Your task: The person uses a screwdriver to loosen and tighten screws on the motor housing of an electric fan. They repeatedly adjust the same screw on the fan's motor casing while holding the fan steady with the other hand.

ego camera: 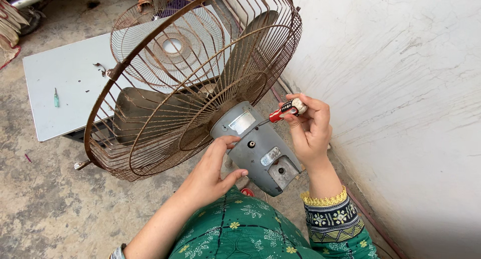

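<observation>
Rusty round wire fan cage (pixel 165 88), tilted, dusty blades inside. Grey smooth motor housing (pixel 258 149) at its back, over the lap, near the white wall (pixel 401 88). Grey flat tabletop (pixel 60 88) behind carries a second wire guard (pixel 170 43). Left hand (pixel 215 171) reaches up, palm on housing, grip loose, fingers curled against it. Right hand (pixel 308 126) raised, wrist bent, grip closed around red-handled screwdriver (pixel 285 110), tip at housing.

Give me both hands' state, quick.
Left hand: open, resting on the grey motor housing.
Right hand: closed around the red-handled screwdriver.
</observation>
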